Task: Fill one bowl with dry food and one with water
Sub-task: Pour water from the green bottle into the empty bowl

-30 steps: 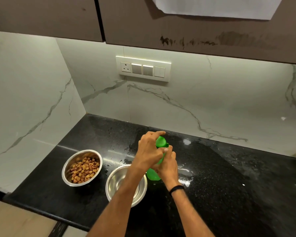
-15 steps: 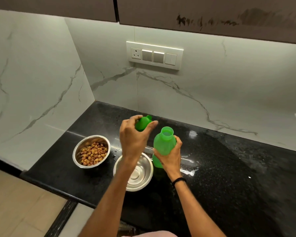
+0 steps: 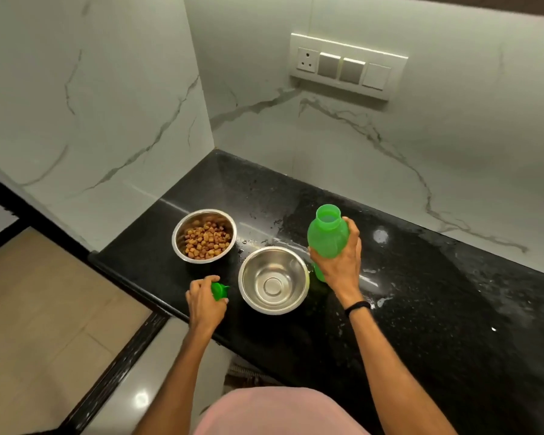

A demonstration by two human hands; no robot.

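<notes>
- Near left, the left hand (image 3: 205, 304) has carried the cap (image 3: 219, 290) down to the table (image 3: 421, 309), fingers closed around it.
- Empty bowl (image 3: 274, 280) waits, centre.
- Right hand (image 3: 339, 262) grips the now-uncapped bottle (image 3: 327, 235), pour-ready.
- Far left, the food bowl (image 3: 204, 235) is filled.

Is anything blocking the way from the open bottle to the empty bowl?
Nothing visible. The bottle, uncapped and held in the right hand, stands just right of the empty bowl. The left hand holds the cap on the bowl's far side.
</notes>
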